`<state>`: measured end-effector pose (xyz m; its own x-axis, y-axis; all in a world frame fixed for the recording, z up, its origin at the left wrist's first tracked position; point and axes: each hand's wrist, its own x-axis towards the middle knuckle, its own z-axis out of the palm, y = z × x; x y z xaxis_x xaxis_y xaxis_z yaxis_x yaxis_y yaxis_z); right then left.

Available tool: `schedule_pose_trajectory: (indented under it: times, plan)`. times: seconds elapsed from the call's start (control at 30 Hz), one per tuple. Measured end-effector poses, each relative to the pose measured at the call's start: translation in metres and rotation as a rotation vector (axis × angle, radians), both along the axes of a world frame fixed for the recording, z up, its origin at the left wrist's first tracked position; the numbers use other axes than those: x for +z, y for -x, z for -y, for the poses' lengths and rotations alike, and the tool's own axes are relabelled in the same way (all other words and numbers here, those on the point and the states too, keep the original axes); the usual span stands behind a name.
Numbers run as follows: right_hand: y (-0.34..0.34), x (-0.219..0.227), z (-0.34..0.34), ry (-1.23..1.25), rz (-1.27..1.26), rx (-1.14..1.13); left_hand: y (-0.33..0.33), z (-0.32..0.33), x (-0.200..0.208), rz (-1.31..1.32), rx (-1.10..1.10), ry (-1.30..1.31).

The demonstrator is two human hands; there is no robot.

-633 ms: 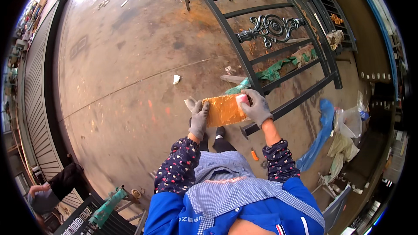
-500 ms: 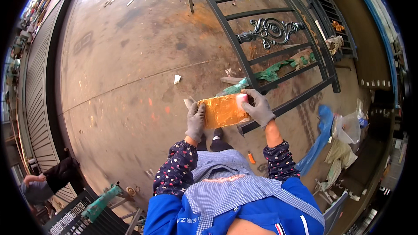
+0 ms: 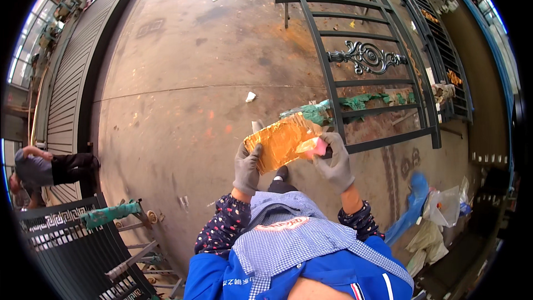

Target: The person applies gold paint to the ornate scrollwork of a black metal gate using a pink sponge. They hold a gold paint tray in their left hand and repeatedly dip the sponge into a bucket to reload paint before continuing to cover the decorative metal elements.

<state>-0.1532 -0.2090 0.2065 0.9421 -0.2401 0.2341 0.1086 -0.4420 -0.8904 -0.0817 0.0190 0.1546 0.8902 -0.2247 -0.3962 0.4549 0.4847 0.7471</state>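
At its left end, left grip [image 3: 246, 168] holds gold foil [image 3: 282, 140], right grip [image 3: 337, 164] a pink piece [image 3: 318, 148].

Gold foil [image 3: 280, 140] between gloved fingers [image 3: 256, 152]

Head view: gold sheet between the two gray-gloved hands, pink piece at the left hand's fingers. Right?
Not quite: the pink piece is at the right hand's fingers, not the left hand's; the head view shows it. The rest stands: the gold sheet is between the two gray-gloved hands.
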Motion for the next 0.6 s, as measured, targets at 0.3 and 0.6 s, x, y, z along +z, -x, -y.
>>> schedule_pose_trajectory:
  times: [0.3, 0.6]
  plan:
    - [0.07, 0.041, -0.054, 0.325, 0.146, 0.043, 0.096, -0.04, 0.033, -0.106, 0.011, 0.327]
    - [0.175, 0.053, -0.087, 0.279, 0.048, 0.073, 0.221, -0.061, 0.049, -0.053, 0.153, 0.416]
